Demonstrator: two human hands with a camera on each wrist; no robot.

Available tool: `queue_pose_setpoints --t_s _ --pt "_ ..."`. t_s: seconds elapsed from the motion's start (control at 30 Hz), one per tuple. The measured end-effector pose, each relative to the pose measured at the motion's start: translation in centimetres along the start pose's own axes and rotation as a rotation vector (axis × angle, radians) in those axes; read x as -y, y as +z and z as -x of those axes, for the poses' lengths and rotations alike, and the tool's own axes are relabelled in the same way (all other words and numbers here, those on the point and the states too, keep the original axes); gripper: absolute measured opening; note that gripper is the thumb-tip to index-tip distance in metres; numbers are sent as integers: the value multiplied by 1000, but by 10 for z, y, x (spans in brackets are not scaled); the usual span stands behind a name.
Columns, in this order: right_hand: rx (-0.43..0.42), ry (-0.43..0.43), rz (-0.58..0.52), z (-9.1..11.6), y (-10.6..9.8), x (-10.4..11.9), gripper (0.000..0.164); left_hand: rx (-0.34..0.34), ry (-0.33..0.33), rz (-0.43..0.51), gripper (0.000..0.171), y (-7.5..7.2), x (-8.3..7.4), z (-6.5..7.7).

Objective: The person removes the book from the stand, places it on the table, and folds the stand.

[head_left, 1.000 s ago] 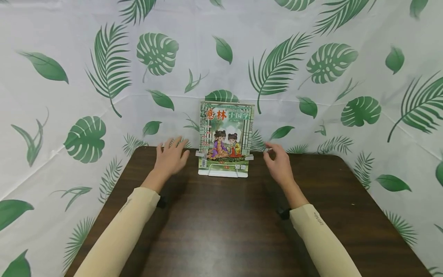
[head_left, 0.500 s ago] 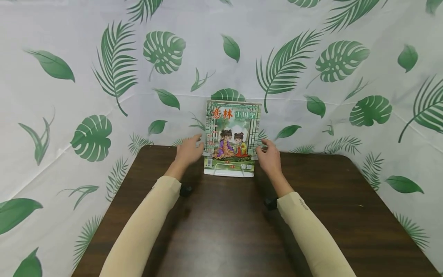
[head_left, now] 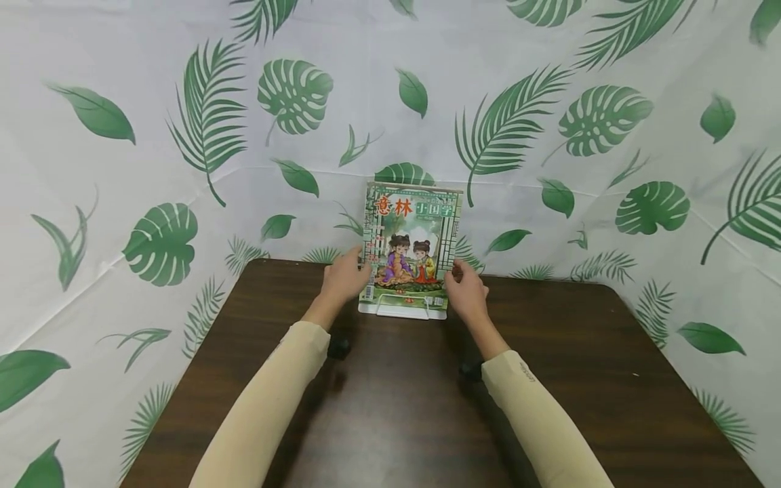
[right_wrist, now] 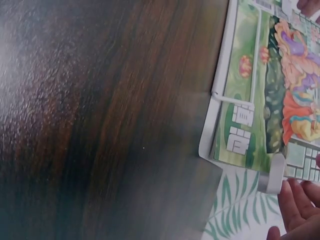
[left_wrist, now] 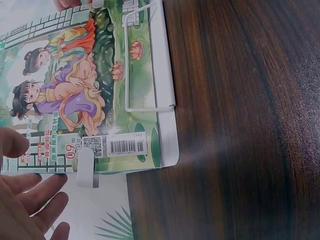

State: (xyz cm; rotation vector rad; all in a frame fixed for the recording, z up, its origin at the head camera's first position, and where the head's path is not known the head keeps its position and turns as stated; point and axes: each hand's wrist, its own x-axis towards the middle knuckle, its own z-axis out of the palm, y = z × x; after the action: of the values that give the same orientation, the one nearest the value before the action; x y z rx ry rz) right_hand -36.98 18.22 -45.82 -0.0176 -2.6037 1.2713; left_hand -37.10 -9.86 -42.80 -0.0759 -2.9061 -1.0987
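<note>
Your left hand [head_left: 346,276] and right hand [head_left: 467,291] are at the two side edges of the magazine [head_left: 415,224], so that it stands between them. You pinch it on the left, your thumb lying over the front cover and your fingers at and behind the edge. On the right you hold the opposite edge in the same way, though your thumb is mostly cut off in the right wrist view.

The magazine leans back, upright, on a white stand [head_left: 403,312], its lower edge on the ledge and a wire loop [left_wrist: 126,70] across the front near the bottom. Both your hands are above that ledge, at the lower half of the cover. A white left clip [left_wrist: 87,169] wraps the edge just beside your left fingers, near the barcode [left_wrist: 127,146]; a white right clip [right_wrist: 276,176] sits close by your right fingertips, and you cannot tell whether they touch.

The stand rests towards the far edge of the dark wooden table [head_left: 390,407], in front of a leaf-patterned cloth [head_left: 366,41]. Your pale sleeves [head_left: 262,400] reach in from the near side.
</note>
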Motion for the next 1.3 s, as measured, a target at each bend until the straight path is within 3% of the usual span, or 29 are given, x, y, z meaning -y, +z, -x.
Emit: queue_pose_setpoints --t_s 0.27,0.7,1.07,1.3 --pt "-34 6 19 4 3 2 58 -15 -4 -30 60 0 -4 0" --pt "-107 8 -56 7 6 4 51 -29 31 -29 57 -1 -1 1" --pt "-88 62 -106 -3 -5 -3 36 -22 40 5 49 -2 1 -3" --pt "-80 -1 -110 -14 -7 -8 29 5 -1 54 44 -4 5 -6"
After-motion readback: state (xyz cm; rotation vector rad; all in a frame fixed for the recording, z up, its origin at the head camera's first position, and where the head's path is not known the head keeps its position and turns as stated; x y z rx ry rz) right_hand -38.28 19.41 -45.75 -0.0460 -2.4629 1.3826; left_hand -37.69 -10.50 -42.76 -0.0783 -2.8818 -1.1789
